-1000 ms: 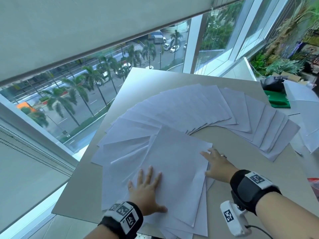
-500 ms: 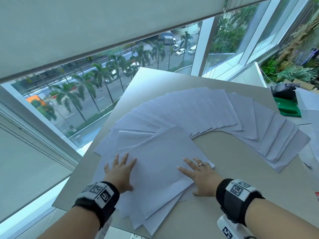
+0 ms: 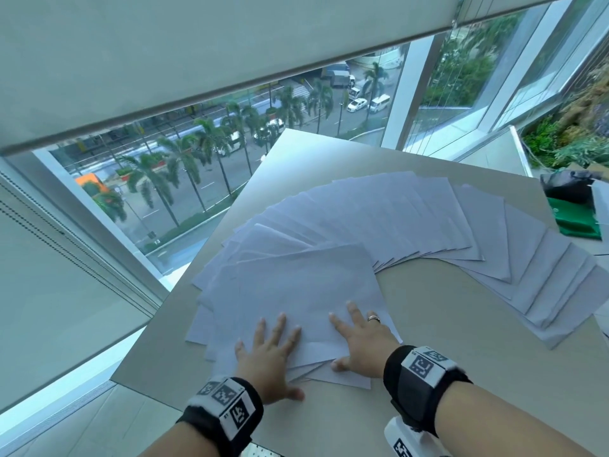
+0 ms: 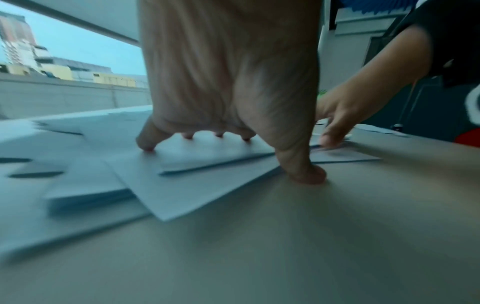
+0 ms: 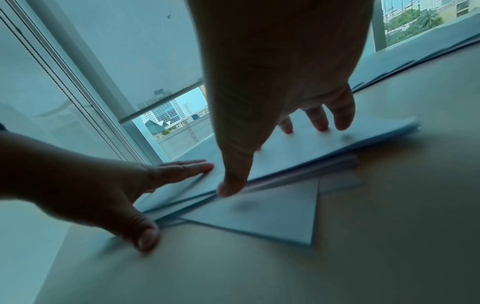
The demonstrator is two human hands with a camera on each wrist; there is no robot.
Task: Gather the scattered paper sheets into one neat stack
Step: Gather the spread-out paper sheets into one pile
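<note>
White paper sheets [image 3: 428,219] lie fanned in a long arc across the beige table [image 3: 461,341]. The arc's near-left end is bunched into a loose, skewed pile [image 3: 296,285]. My left hand [image 3: 280,357] lies flat on the pile's near edge, fingers spread on the paper [image 4: 207,156] and thumb [image 4: 306,174] on the bare table. My right hand [image 3: 354,341], with a ring on it, presses flat on the pile's near-right corner. In the right wrist view its thumb [image 5: 231,185] touches the sheet edges [image 5: 259,216]. Neither hand grips anything.
The table's left edge [image 3: 197,258] runs along a large window with a drop outside. A green item [image 3: 573,219] and a black object [image 3: 566,186] sit at the far right beside more white paper [image 3: 603,199]. Bare tabletop lies inside the arc.
The left hand swung out left, then came back right and nearer to me. The right hand slid left. The near pile has turned and drawn tighter between the hands.
</note>
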